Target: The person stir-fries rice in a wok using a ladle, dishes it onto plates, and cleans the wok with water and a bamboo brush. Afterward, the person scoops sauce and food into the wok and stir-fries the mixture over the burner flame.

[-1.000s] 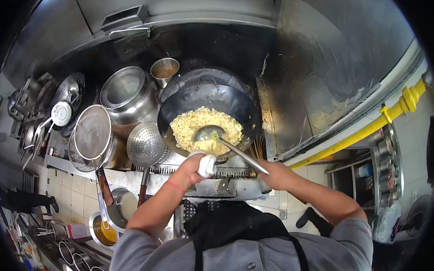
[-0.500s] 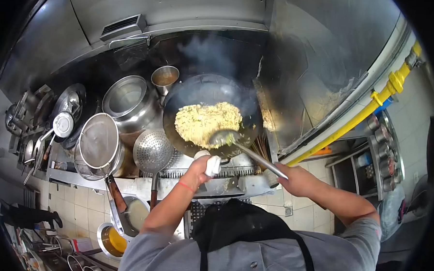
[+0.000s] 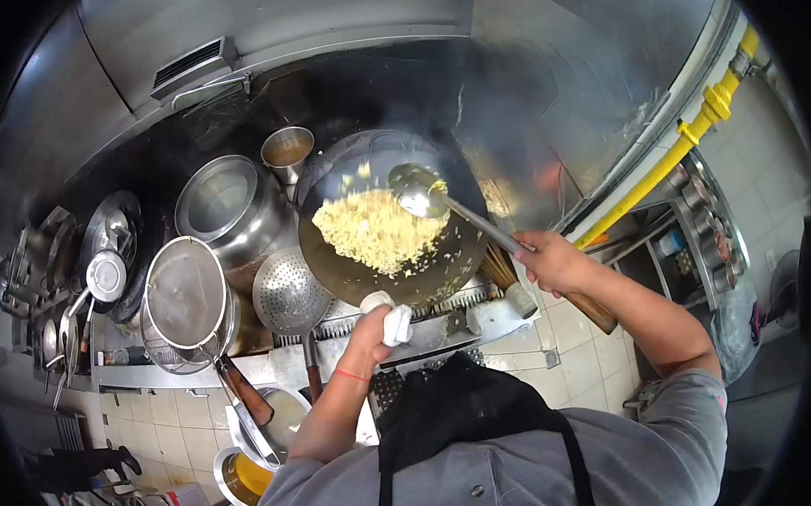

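Rice (image 3: 370, 233) is filling the middle of the wok (image 3: 455, 255)! The right hand (image 3: 553, 262) is gripping the ladle (image 3: 417, 192), its bowl sitting at the heap's far right edge, while the left hand (image 3: 367, 335) is clutching a white cloth (image 3: 398, 326) at the near rim, a perforated skimmer (image 3: 291, 289) lying just left.

The food (image 3: 375, 232) is blurred, the cloth (image 3: 398, 326) hides some of the wok (image 3: 461, 255), and the view's bottom edge crops the shirt (image 3: 540, 476).
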A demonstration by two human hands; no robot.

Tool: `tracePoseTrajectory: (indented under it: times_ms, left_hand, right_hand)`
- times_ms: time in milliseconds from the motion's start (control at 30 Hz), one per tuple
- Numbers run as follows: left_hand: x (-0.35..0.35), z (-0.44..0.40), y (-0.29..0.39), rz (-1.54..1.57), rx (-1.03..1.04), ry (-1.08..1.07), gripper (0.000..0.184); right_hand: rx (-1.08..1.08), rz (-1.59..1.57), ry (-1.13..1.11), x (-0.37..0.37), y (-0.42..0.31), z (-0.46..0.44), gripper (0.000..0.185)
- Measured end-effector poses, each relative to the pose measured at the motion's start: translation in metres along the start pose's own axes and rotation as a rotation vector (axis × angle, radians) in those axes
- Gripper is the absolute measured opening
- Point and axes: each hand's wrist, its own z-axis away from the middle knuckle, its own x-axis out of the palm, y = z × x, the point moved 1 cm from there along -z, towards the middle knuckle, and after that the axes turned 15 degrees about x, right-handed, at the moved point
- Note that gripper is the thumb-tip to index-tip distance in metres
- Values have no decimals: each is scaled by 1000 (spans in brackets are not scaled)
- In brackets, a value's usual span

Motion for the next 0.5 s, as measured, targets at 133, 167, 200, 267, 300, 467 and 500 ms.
tracePoseTrajectory:
  times_ms: [133,167,200,267,300,467,500]
  left_hand:
    - [-14,28,-2,-863,207,165,25]
    - [-2,53,0,-948,358,122,25]
    - [-8,54,-9,-1020,514,74,29]
    - [9,45,-19,-812,592,214,27]
    - [10,31,-11,-775,353,209,27]
    - [22,36,3,-401,0,87,26]
    - [32,63,-2,-373,39,127,25]
  right_hand:
    - [145,-83,-38,-13,8,-26,30]
    - [188,-75,-4,-7,0,-19,25]
    - [177,-94,9,3,-3,-17,25]
    - [253,-481,-242,30,-5,-20,18]
    - [254,-561,-372,43,-5,-23,17]
    - [472,-1116,-1008,63,51,-10,18]
    - [481,-1178,-1066,61,69,5,18]
